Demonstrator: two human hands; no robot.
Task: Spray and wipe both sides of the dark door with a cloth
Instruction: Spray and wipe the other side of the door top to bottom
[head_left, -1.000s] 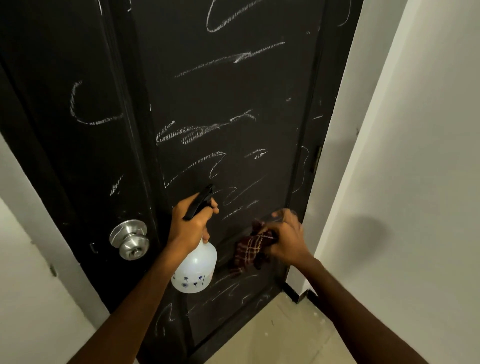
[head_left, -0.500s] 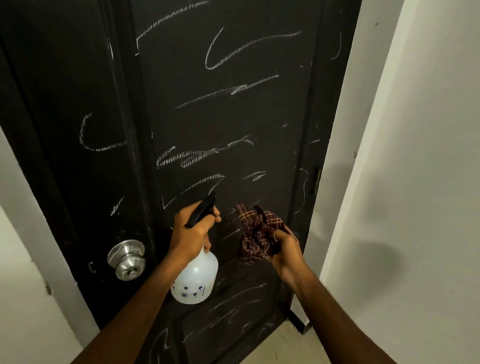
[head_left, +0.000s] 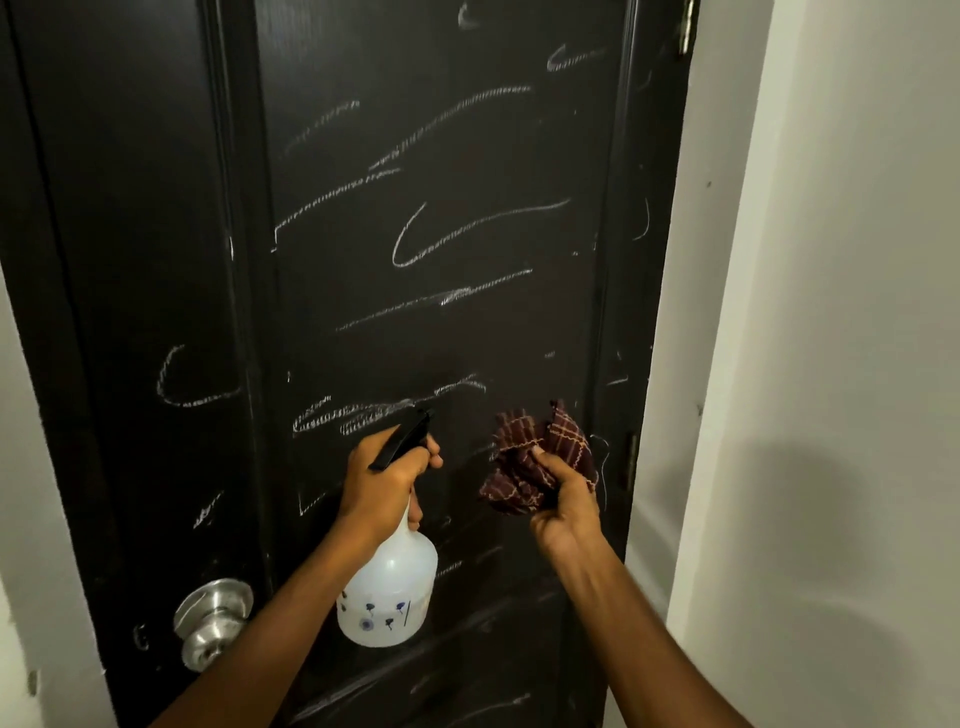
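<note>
Left hand (head_left: 387, 480) grip around spray bottle (head_left: 387, 587) neck, right hand (head_left: 566, 499) grip bunching plaid cloth (head_left: 537, 457), chalk-scribbled dark door (head_left: 441, 322) ahead

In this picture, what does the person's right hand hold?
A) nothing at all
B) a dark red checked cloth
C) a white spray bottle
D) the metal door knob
B: the right hand holds the bunched dark red checked cloth in front of the dark door, while the left hand holds the white spray bottle.
</note>
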